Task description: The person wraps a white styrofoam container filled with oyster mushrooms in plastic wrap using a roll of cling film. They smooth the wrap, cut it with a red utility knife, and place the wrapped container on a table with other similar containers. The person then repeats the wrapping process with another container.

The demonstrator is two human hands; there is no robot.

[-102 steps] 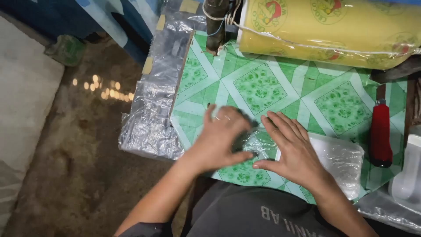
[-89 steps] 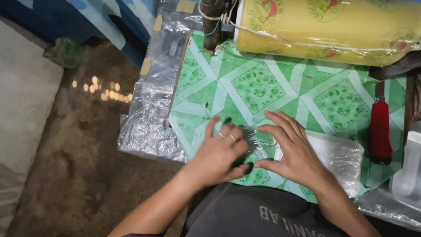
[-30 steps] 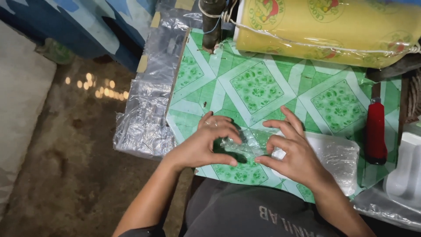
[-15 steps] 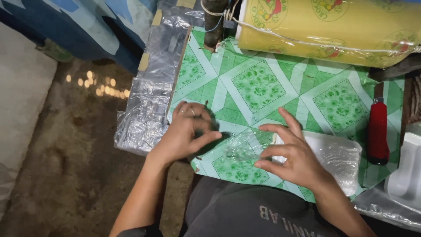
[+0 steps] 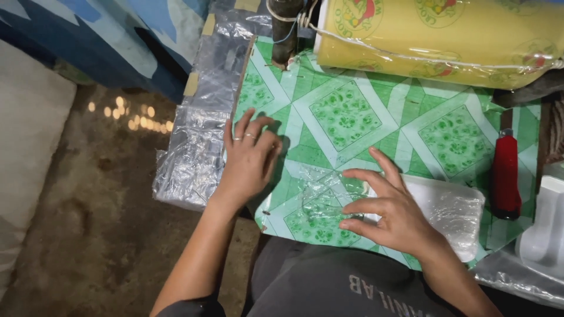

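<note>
The right hand [image 5: 392, 212] lies spread, fingertips pressing a clear bag [image 5: 320, 202] flat on the green desk [image 5: 346, 111] near its front edge. The left hand [image 5: 249, 158] rests open on the desk's left side, holding nothing; a red lighter [image 5: 506, 176] lies well to the right

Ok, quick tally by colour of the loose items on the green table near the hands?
Clear: 2, plastic sheet under the right hand, stack of plastic bags
Red: 1, lighter
Yellow: 1, wrapped roll
White: 1, container
Total: 5
</note>
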